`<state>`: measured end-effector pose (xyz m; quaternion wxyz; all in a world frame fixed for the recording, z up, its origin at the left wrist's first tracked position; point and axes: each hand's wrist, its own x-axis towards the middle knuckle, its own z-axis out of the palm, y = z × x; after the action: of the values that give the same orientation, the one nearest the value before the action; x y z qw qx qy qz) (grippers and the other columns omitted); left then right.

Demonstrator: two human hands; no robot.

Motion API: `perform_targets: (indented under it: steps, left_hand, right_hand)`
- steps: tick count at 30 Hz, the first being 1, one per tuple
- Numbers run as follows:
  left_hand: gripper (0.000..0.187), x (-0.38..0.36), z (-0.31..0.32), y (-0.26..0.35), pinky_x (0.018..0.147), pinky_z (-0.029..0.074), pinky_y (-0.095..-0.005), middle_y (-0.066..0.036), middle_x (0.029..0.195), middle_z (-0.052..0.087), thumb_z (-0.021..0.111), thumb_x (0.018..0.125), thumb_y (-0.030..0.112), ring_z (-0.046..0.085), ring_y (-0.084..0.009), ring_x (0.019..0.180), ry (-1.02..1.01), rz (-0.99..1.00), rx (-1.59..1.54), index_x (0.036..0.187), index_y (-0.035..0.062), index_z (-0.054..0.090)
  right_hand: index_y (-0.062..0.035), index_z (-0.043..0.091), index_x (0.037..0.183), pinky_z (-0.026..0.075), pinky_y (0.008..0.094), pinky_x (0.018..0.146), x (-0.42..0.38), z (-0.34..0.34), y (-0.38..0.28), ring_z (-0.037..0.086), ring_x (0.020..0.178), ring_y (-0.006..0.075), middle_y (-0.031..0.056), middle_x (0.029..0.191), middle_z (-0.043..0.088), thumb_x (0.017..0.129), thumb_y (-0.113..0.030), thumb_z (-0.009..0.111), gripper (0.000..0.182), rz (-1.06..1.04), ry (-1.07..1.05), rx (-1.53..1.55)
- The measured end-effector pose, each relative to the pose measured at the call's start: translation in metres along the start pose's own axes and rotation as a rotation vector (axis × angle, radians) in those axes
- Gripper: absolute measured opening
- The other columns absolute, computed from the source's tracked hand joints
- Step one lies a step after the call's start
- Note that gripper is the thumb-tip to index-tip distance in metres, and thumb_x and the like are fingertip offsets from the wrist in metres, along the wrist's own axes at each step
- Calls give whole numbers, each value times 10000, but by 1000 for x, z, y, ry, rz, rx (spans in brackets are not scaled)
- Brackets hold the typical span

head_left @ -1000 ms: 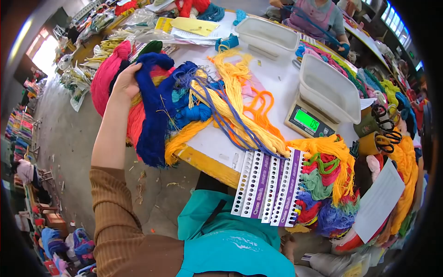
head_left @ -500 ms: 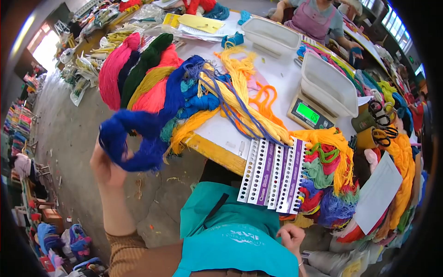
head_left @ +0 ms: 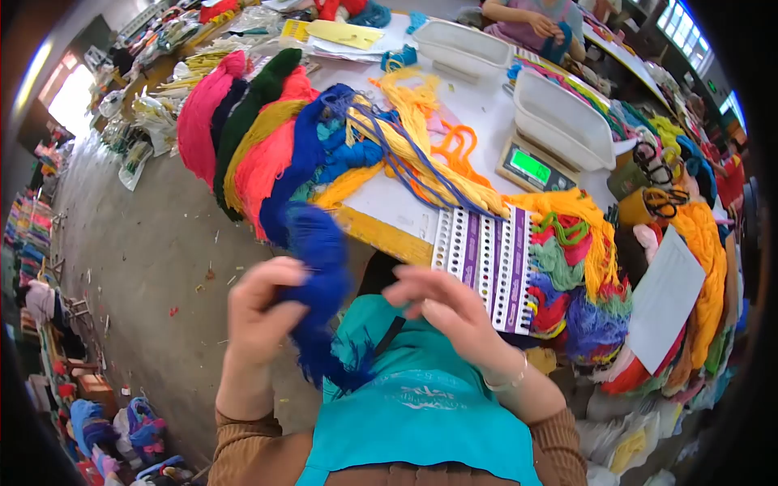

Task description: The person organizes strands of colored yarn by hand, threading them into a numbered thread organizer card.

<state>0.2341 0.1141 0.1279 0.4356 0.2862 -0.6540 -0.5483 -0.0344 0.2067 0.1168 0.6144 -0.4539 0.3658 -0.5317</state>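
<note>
A hank of dark blue thread [head_left: 320, 251] hangs over the table's near edge, its loose end fraying out in front of the apron. My left hand [head_left: 269, 306] is closed on the side of this hank, fingers and thumb pinching it. To the right, my right hand [head_left: 450, 312] is held over the apron, apart from the thread, fingers stretched out and holding nothing. White and purple cards with punched holes [head_left: 486, 267] lie at the table edge beside it, with multicoloured threads [head_left: 559, 283] looped at their right side.
Pink, green, olive and coral hanks [head_left: 267, 154] drape over the table's left edge. A digital scale [head_left: 531, 166] with a lit green display stands beside a white plastic tub [head_left: 563, 121]. Black-handled scissors [head_left: 664, 202] rest in a container at right. Across the table sits another person [head_left: 535, 20].
My left hand has brought the blue hank right and closer to the apron. My right hand has risen from beside the apron towards it, its fingers now stretched. The view has shifted slightly.
</note>
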Motion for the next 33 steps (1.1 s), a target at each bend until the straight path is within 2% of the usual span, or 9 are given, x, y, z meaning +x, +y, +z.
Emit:
perform_targets:
  steps: [1, 4, 9, 13, 16, 21, 25, 28, 33]
  left_hand:
    - [318, 12, 23, 5, 830, 505, -313, -132, 1062, 608, 578, 733, -97, 613, -218, 954, -136, 140, 212, 1035, -9, 625]
    - [300, 15, 56, -10, 828, 517, -339, -144, 1047, 632, 631, 775, -74, 638, -292, 938, -282, 200, 431, 1062, 10, 651]
    - [275, 20, 55, -20, 763, 522, -330, -103, 906, 660, 707, 724, -50, 645, -251, 877, -99, 316, 534, 984, 28, 662]
    - [367, 32, 69, -15, 765, 513, -305, -108, 1006, 601, 694, 749, -53, 627, -213, 865, -27, 231, 490, 1102, 32, 643]
    - [408, 40, 70, -24, 771, 520, -305, -124, 1068, 568, 664, 759, -55, 621, -223, 879, -98, 193, 539, 1157, 31, 628]
    - [337, 42, 74, -46, 852, 501, -290, -103, 1075, 524, 573, 743, -76, 578, -210, 1031, -183, 43, 338, 1072, -3, 580]
    - [265, 38, 76, -65, 807, 440, -216, -47, 987, 517, 483, 753, -111, 541, -112, 915, -169, -19, 212, 992, -9, 534]
    - [260, 40, 78, -63, 794, 433, -198, -12, 917, 536, 440, 771, -119, 531, -77, 844, -132, -128, 177, 990, -15, 531]
    - [262, 40, 87, -66, 822, 443, -220, -18, 937, 521, 484, 787, -163, 530, -94, 864, -196, -161, 250, 997, -13, 526]
  right_hand:
    - [14, 449, 1354, 436, 314, 1003, 12, 8, 2, 581, 1120, 168, 109, 1214, 609, 955, -108, 575, 435, 32, 42, 119]
    - [32, 434, 1355, 441, 307, 995, 31, 13, 26, 584, 1106, 163, 119, 1201, 613, 939, -107, 607, 472, 79, 190, 212]
    - [12, 424, 1372, 485, 324, 970, 31, 8, 49, 617, 1076, 185, 134, 1175, 632, 944, -57, 579, 461, 17, 262, 445]
    - [25, 439, 1359, 487, 306, 963, 33, 9, 58, 616, 1088, 174, 127, 1180, 637, 944, -34, 569, 439, -18, 303, 365]
    - [30, 449, 1331, 483, 275, 907, 29, 8, 64, 587, 1052, 118, 96, 1173, 626, 945, -58, 594, 422, -69, 279, 73]
    - [0, 537, 1242, 492, 253, 859, 20, -2, 69, 590, 994, 76, 48, 1069, 657, 941, -101, 612, 326, -73, 257, 9]
    - [-43, 600, 1135, 536, 343, 794, 8, -8, 58, 683, 893, 286, 142, 965, 684, 823, -224, 713, 378, -93, 351, -605]
    - [-76, 603, 1104, 540, 371, 758, 4, -6, 44, 648, 905, 304, 109, 992, 644, 743, -159, 738, 394, -517, 562, -804]
    - [-44, 578, 1035, 522, 371, 741, 11, -6, 55, 602, 940, 299, 113, 997, 590, 698, -44, 659, 347, -576, 470, -943]
